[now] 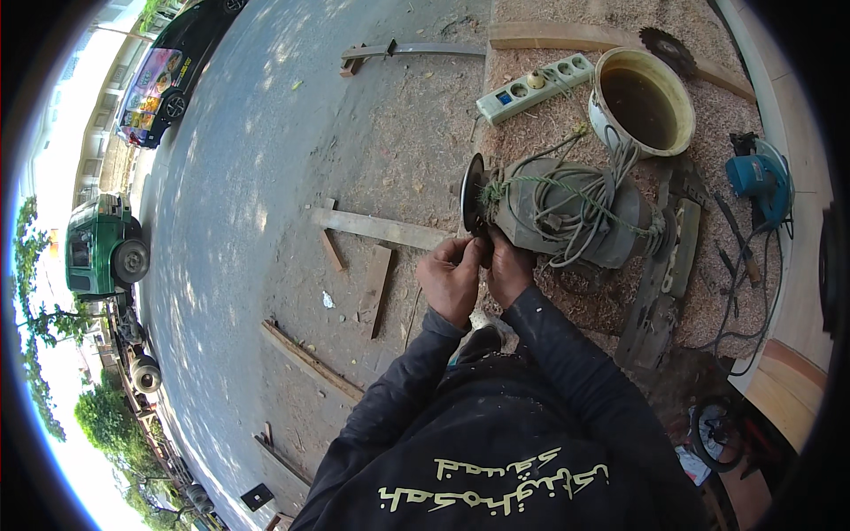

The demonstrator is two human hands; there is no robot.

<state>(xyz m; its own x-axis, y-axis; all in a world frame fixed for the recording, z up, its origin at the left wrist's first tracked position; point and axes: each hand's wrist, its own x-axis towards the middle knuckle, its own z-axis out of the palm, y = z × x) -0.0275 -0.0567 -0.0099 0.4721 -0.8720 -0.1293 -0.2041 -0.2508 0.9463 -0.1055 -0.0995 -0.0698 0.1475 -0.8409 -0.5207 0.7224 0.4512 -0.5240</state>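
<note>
A grey electric motor [536, 212] lies on its side in front of me, with a dark round disc [472, 195] on its left end. Over its body are a coiled grey cable [589, 211] and a strand of green rope [553, 180]. My left hand [450, 280] is closed in a pinch just below the disc. Close against it, my right hand [512, 268] has its fingers curled in at the motor's near left end. The fingertips meet near the disc's lower edge, and whatever they hold is too small or hidden to make out.
Behind the motor are a white power strip [536, 88] and a bucket of brown liquid [645, 102]. A toothed saw blade [668, 51] leans near the bucket. To the right sits a blue circular saw [757, 177]. Wood strips [381, 228] lie left; vehicles [97, 248] stand across the road.
</note>
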